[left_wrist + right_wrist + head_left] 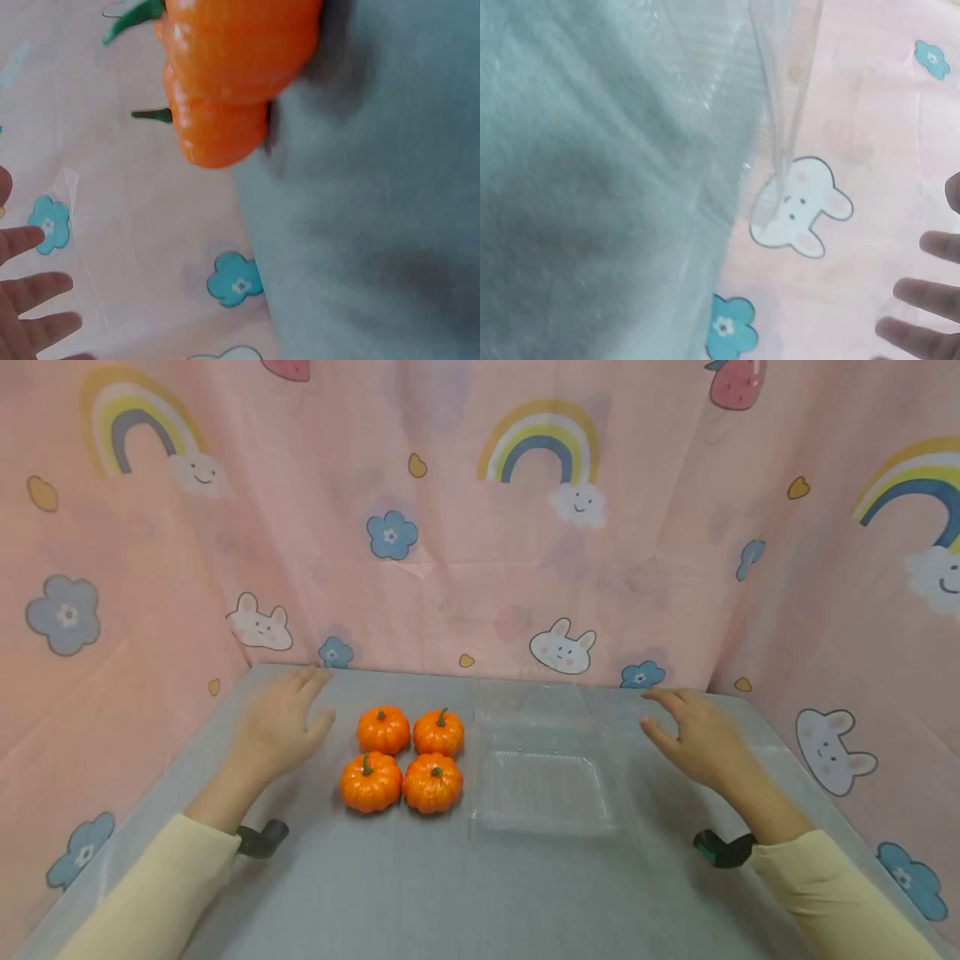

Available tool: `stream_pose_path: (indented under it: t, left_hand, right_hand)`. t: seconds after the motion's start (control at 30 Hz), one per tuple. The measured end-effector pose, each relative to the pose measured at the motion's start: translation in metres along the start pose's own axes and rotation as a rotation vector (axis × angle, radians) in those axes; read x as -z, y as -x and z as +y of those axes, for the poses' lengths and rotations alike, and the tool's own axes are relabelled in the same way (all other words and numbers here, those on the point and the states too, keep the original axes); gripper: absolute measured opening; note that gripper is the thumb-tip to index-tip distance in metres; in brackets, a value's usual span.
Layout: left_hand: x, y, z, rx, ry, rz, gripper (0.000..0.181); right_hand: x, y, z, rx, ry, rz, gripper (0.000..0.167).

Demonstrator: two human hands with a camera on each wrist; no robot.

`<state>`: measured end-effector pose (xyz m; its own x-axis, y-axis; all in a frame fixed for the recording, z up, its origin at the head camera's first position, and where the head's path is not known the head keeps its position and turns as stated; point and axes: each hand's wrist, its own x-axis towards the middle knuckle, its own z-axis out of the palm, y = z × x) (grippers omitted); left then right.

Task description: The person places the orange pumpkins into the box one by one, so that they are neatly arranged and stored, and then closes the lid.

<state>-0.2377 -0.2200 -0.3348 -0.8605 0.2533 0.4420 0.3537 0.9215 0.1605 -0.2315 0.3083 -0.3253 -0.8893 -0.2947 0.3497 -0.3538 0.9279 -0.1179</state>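
Several small orange pumpkins [402, 760] with green stems sit close together on the table, left of the middle. To their right stands a clear plastic box [547, 789], its hinged lid [536, 703] raised at the back. My left hand [279, 722] hovers left of the pumpkins, fingers spread and holding nothing. My right hand [701, 735] is held to the right of the box, fingers extended and apart from it. In the left wrist view, two pumpkins [240, 52] show near the top. The right wrist view catches the see-through plastic lid [780, 97] and some spread fingers [922, 296].
A grey cloth-like surface covers the table [465, 893]. Behind and at both sides hangs a pink curtain [465, 585] printed with rainbows, rabbits and flowers. Dark wrist mounts [262, 839] show beside both wrists.
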Motion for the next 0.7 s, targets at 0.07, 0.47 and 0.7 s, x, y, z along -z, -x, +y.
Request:
stream_pose_path:
  t: [0.07, 0.47, 0.7]
  left_hand:
    - [-0.001, 0.004, 0.004, 0.001, 0.079, -0.024, 0.051]
    - [-0.007, 0.024, 0.025, 0.104, 0.387, -0.138, 0.053]
    - [-0.017, 0.034, 0.026, 0.145, 0.477, -0.163, 0.054]
  right_hand:
    - [-0.005, 0.001, -0.001, 0.001, -0.063, 0.019, 0.042]
    - [-0.037, 0.010, -0.003, -0.065, -0.403, 0.014, 0.029]
    - [-0.048, 0.017, -0.006, -0.179, -0.539, -0.056, 0.033]
